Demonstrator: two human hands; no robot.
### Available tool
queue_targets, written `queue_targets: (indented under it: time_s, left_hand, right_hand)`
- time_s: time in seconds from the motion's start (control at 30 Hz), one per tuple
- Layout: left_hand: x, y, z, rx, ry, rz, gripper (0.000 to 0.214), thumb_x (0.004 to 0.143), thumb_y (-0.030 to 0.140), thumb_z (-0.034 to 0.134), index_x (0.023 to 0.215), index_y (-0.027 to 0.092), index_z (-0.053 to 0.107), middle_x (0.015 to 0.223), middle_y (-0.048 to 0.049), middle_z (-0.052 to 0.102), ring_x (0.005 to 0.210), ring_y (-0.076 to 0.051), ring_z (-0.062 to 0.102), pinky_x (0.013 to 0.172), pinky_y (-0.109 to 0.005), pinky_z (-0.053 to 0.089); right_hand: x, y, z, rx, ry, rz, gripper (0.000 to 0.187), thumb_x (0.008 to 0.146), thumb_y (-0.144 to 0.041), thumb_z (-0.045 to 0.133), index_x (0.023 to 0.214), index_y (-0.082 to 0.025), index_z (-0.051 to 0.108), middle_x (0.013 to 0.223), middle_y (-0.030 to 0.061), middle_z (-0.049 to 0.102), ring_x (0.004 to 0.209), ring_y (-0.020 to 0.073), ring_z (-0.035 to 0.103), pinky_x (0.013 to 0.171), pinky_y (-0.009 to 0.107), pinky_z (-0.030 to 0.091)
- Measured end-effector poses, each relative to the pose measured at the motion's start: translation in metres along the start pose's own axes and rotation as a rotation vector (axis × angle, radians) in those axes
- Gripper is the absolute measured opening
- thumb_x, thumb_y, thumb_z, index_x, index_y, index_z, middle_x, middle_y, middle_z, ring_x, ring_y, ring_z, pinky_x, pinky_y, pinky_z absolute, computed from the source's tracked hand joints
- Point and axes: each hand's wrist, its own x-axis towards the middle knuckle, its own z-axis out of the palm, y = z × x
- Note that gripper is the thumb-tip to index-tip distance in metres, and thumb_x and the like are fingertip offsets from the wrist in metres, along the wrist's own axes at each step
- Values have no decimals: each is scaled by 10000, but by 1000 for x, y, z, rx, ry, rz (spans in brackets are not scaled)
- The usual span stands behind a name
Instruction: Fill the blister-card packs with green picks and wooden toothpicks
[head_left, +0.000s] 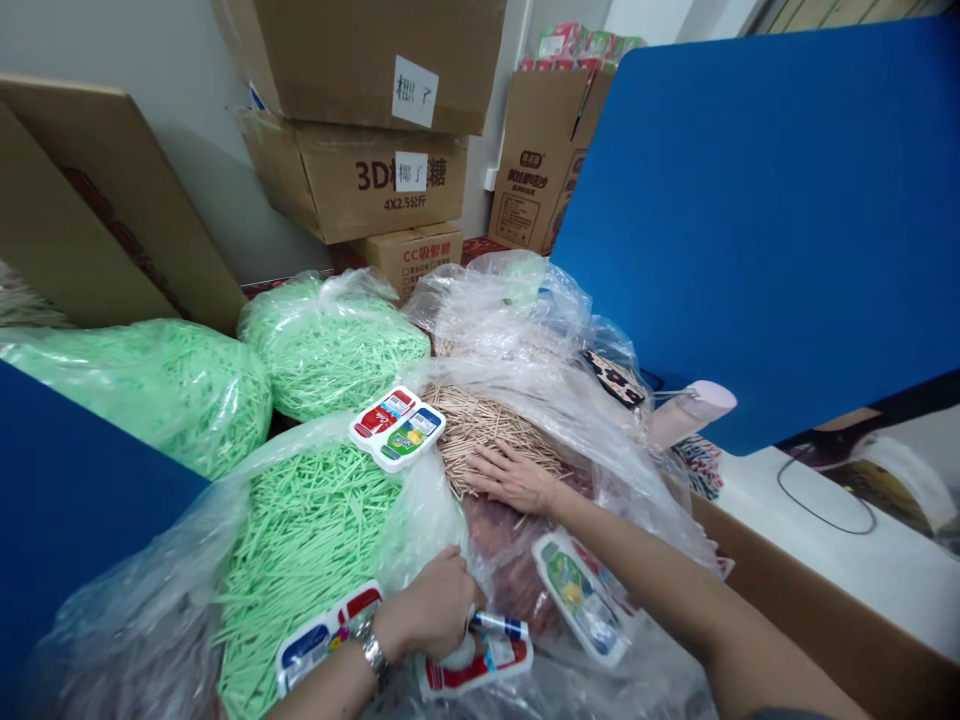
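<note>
My left hand (439,603), with a metal watch at its wrist, is closed round bunched clear plastic bag (427,525). My right hand (516,478) lies flat with spread fingers on a heap of thin brown sticks (480,420) in an open plastic bag. Left of my hands, another open bag holds thin green sticks (315,510). A red and blue-green twin pack (397,428) rests between the two heaps. Similar packs lie lower down: one by my left wrist (322,635), one partly under my left hand (510,655), and one under my right forearm (581,597).
Two bulging bags of green sticks (337,350) stand behind at the left. Cardboard boxes (375,180) are stacked at the back. Large blue panels (750,220) flank the right and lower left. A pale pink cylinder (694,408) and a patterned pouch (613,378) lie right.
</note>
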Motion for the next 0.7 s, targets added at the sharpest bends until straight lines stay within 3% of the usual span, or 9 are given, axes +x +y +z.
queue_targets:
  time_s: [0.1, 0.23, 0.33, 0.53, 0.7]
  left_hand:
    - [-1, -1, -2, -26, 24, 0, 247, 704, 427, 641, 645, 186, 639, 697, -51, 724, 689, -207, 644, 897, -360, 420]
    - [-3, -1, -4, -53, 36, -12, 251, 711, 429, 649, 647, 187, 640, 692, -43, 720, 691, -203, 648, 906, -358, 421]
    - [-4, -2, -4, -65, 47, -7, 272, 726, 452, 639, 691, 183, 653, 757, -61, 730, 766, -218, 653, 945, -374, 403]
    - [-4, -3, -1, -80, 45, -1, 233, 701, 411, 660, 665, 182, 639, 737, -46, 723, 735, -210, 646, 932, -393, 411]
    - [-6, -5, 6, -104, 86, -18, 226, 669, 404, 682, 694, 183, 645, 772, -44, 718, 756, -206, 634, 957, -382, 392]
  right_hand:
    - [1, 0, -4, 11, 6, 2, 526, 923, -312, 495, 1421, -282, 327, 1484, 91, 348, 1391, 277, 223, 1084, 564, 191]
    - [0, -15, -9, 38, -12, 79, 606, 879, -475, 522, 1418, -261, 345, 1520, 135, 249, 1399, 320, 170, 1081, 565, 176]
    - [-3, -23, -8, 40, 4, 148, 600, 898, -467, 489, 1429, -239, 326, 1523, 146, 234, 1403, 327, 148, 1083, 564, 164]
    - [3, -19, 3, 22, 4, 77, 523, 952, -398, 413, 1433, -225, 304, 1476, 97, 362, 1395, 260, 209, 1093, 553, 160]
    - [-4, -10, -12, 16, 14, 83, 553, 908, -476, 470, 1408, -267, 358, 1507, 110, 292, 1392, 300, 198, 1072, 554, 185]
